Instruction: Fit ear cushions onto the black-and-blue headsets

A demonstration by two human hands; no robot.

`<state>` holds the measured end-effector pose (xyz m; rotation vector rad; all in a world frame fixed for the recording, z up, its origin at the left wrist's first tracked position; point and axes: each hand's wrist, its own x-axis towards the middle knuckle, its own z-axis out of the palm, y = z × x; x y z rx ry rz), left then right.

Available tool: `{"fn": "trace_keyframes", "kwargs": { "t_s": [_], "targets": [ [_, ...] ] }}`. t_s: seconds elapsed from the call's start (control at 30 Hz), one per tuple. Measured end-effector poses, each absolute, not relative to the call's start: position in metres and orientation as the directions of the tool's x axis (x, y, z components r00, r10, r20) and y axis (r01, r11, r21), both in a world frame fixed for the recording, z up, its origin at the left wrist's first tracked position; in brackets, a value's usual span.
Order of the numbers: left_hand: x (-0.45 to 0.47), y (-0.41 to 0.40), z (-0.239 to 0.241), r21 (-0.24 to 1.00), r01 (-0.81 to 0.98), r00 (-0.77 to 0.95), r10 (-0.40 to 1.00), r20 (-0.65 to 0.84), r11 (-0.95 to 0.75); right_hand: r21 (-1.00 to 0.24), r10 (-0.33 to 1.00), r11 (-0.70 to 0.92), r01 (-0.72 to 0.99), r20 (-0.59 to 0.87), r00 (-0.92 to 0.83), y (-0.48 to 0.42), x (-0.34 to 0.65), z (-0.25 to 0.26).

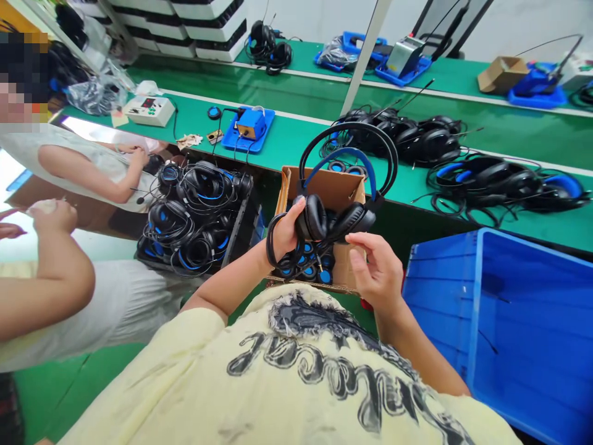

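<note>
My left hand (288, 227) grips the left ear cup of a black headset (345, 176) with a blue inner band, held upright over a cardboard box (343, 190). Its black cable loops round my left wrist. My right hand (377, 269) hovers just below the right ear cup, fingers curled and partly apart, thumb and forefinger close together with nothing clearly in them. The box holds several blue and black ear pads (309, 267).
A black crate (199, 216) of tangled headsets stands to the left. A large blue bin (523, 321) sits at the right. More headsets (463, 161) lie on the green bench (296, 143), beside a blue device (250, 123). Co-workers' arms (46, 272) are at the left.
</note>
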<state>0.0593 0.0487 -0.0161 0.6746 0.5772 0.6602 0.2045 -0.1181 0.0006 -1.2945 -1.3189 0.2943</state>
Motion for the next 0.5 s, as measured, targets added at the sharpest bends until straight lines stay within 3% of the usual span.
{"fn": "trace_keyframes", "kwargs": {
  "t_s": [0.17, 0.23, 0.37, 0.5],
  "targets": [
    [0.06, 0.04, -0.018, 0.805, -0.436, 0.564, 0.819, -0.104, 0.402, -0.932, 0.87, 0.3, 0.203, 0.354, 0.343, -0.094, 0.19, 0.004],
    [0.056, 0.036, -0.017, 0.862, -0.411, 0.547, 0.837, -0.028, 0.297, -0.953, 0.882, 0.254, 0.164, 0.298, 0.366, -0.082, 0.187, 0.002],
    [0.045, 0.025, -0.016, 0.926, -0.357, 0.574, 0.811, 0.113, 0.123, -0.947, 0.905, 0.128, 0.295, 0.233, 0.355, -0.062, 0.173, -0.002],
    [0.034, 0.021, -0.021, 0.917, -0.375, 0.575, 0.81, 0.115, 0.136, -0.858, 0.923, 0.153, 0.491, 0.302, 0.239, -0.059, 0.152, -0.002]
  ]
}}
